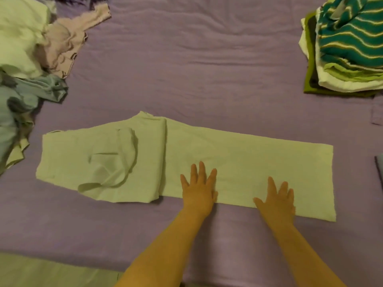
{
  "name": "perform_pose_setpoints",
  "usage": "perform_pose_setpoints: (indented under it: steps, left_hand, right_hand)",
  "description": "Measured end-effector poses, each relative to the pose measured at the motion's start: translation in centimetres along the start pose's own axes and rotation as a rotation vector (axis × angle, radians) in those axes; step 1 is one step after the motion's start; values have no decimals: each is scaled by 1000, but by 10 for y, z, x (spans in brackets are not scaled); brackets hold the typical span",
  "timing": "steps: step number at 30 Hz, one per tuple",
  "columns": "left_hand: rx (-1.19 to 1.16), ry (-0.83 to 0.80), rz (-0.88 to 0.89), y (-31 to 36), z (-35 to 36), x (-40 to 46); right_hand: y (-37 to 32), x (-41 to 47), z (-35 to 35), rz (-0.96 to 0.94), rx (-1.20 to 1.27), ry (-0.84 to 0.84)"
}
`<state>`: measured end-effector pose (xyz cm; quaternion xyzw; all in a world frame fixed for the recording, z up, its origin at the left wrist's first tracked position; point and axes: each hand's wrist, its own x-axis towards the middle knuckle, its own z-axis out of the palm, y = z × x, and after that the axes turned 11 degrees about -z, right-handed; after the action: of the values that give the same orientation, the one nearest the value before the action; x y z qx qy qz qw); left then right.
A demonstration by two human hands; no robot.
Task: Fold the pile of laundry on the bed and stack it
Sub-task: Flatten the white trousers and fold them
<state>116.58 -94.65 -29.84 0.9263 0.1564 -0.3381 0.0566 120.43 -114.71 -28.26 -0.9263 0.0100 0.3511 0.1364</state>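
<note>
A pale green pair of trousers (pixel 238 162) lies flat across the purple bed sheet (pixel 186 69), folded lengthwise, with the waist end and a loose drawstring loop at the left. My left hand (pixel 199 189) rests palm down on its near edge, fingers spread. My right hand (pixel 277 201) lies flat on the same edge further right, fingers also apart. Neither hand grips the cloth. An unfolded pile of laundry (pixel 31 59) sits at the far left: pale green, pink and light blue pieces. A stack of folded items (pixel 348 52), topped by a teal striped piece, stands at the far right.
A grey-blue item (pixel 379 168) peeks in at the right edge. A pale green surface (pixel 51 272) shows at the bottom left, beyond the bed's near edge. Bare sheet stretches between the pile and the stack.
</note>
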Motion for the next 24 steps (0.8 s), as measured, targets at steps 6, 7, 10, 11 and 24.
perform_pose_setpoints:
  steps: [6, 7, 10, 11, 24]
  left_hand:
    - [-217, 111, 238, -67, -41, -25]
    - [-233, 183, 233, -85, -48, -28]
    - [-195, 316, 85, -148, -67, -30]
    - [-152, 292, 16, -170, -71, -27]
    - [-745, 240, -143, -304, -56, -23]
  right_hand:
    - [-97, -12, 22, -252, 79, -159]
    - [-115, -16, 26, -300, 122, -161]
    - [-174, -25, 34, -456, 229, -91]
    - [-193, -27, 36, -522, 229, -55]
    - [-351, -16, 82, -429, 652, -58]
